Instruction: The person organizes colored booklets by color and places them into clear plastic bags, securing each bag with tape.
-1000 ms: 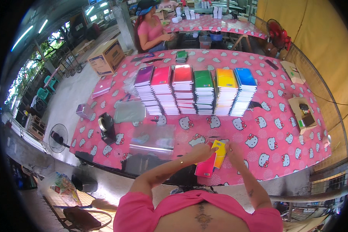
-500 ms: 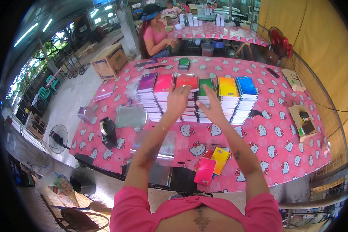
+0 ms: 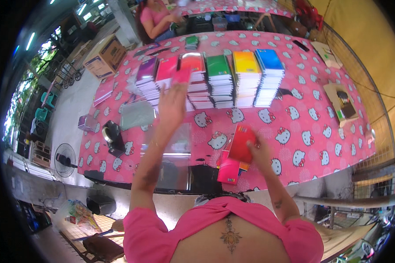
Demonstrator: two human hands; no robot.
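Several stacks of spiral notebooks stand in a row on the table: purple (image 3: pixel 147 68), pink (image 3: pixel 166 67), red (image 3: pixel 193 61), green (image 3: pixel 218 65), yellow (image 3: pixel 246 62) and blue (image 3: pixel 269 59). In front of the pink and red stacks, my left hand (image 3: pixel 173 103) grips a pink notebook (image 3: pixel 181 76), blurred by motion. Lower right, my right hand (image 3: pixel 260 151) is closed on the edge of a red notebook (image 3: pixel 240 144). That red notebook is over a small loose pile, where another pink notebook (image 3: pixel 228 171) shows at the near edge.
Clear plastic sheets (image 3: pixel 166 166) and a black tape dispenser (image 3: pixel 113 138) lie on the left of the pink patterned table (image 3: pixel 294 131). A small green stack (image 3: pixel 192 42) sits behind the row. Cardboard trays (image 3: pixel 340 105) are at the right. A co-worker (image 3: pixel 156 19) stands across the table.
My hands have left the tops of the red and green stacks. The right came down to the loose pile with a red notebook; the left moved leftward, now with a pink notebook. The view tilted down.
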